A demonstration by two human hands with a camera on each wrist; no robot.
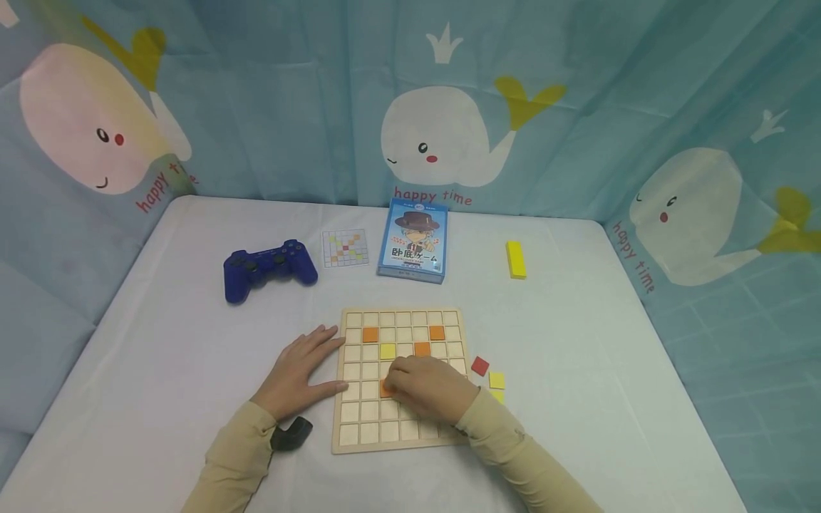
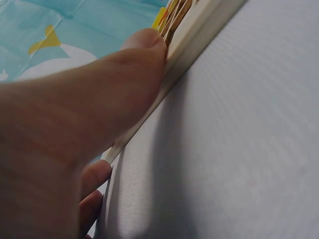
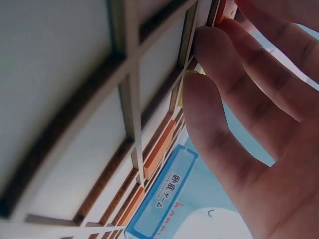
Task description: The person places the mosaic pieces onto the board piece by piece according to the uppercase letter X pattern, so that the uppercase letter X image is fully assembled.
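Observation:
A wooden grid board (image 1: 359, 427) lies near the table's front edge. It holds three orange tiles, such as one at the upper left (image 1: 370, 334), and a yellow tile (image 1: 388, 350). My left hand (image 1: 301, 372) lies flat on the table, its fingertips against the board's left edge. In the left wrist view its thumb (image 2: 134, 64) presses on the board's rim (image 2: 199, 35). My right hand (image 1: 425, 386) rests curled on the board, its fingertips on another orange tile (image 1: 386, 389). In the right wrist view the fingers (image 3: 219, 64) touch that orange tile (image 3: 225, 11) over the grid (image 3: 124, 99).
A red tile (image 1: 479, 365) and a yellow tile (image 1: 497, 380) lie loose right of the board. Farther back are a blue game controller (image 1: 269, 268), a pattern card (image 1: 345, 248), a blue card box (image 1: 412, 240) and a yellow block (image 1: 516, 259). A whale-print curtain surrounds the table.

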